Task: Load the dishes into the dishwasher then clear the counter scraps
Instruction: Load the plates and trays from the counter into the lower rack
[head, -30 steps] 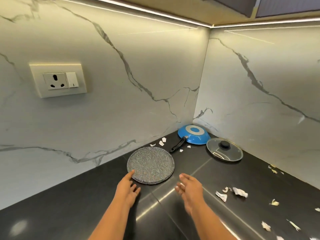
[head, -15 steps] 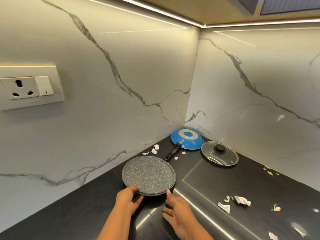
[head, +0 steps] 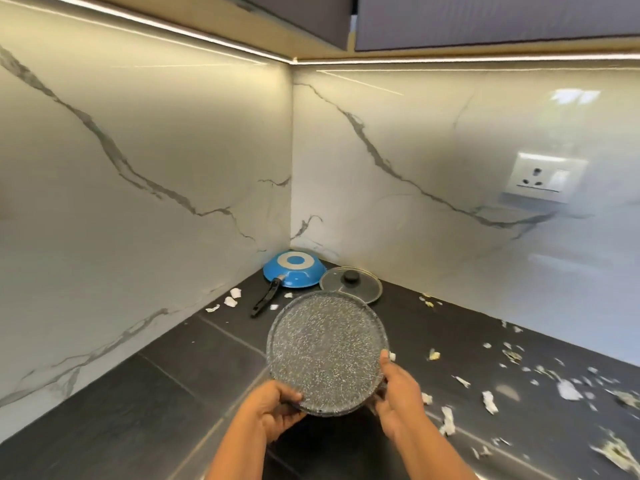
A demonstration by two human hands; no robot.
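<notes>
Marble-look wall panels [head: 145, 174], white with grey veins, glossy, meet in a corner; a thin light strip runs along their top edge. A white socket plate [head: 545, 178] sits on the right-hand panel.

Dark worktop [head: 145, 403], tiled, matte-to-satin, with pale grout lines, fills the lower frame.

Speckled plate [head: 325, 351]: round, flat, grey with fine white flecks, stone-like finish, shallow raised rim. Held up off the worktop, tilted with its face toward the camera, in front of the corner items. Left hand [head: 273, 412] grips the near-left rim, thumb on the face, fingers curled underneath. Right hand [head: 398, 396] grips the near-right rim, thumb along the edge, fingers behind. Both forearms come in from the bottom of the frame.

Blue pan [head: 294, 273]: upside down in the corner, glossy blue with a pale ring on its base, black handle [head: 266, 299] pointing toward the camera. Just beside it to the right lies a glass lid [head: 349, 289], round, clear, metal-rimmed, black knob on top; the plate's far edge overlaps it in view.

Scraps [head: 488, 401]: torn white and yellowish bits, papery, irregular, scattered thickly over the right of the worktop; a few white bits [head: 230, 299] lie left of the pan handle by the wall. The far right is motion-blurred.
</notes>
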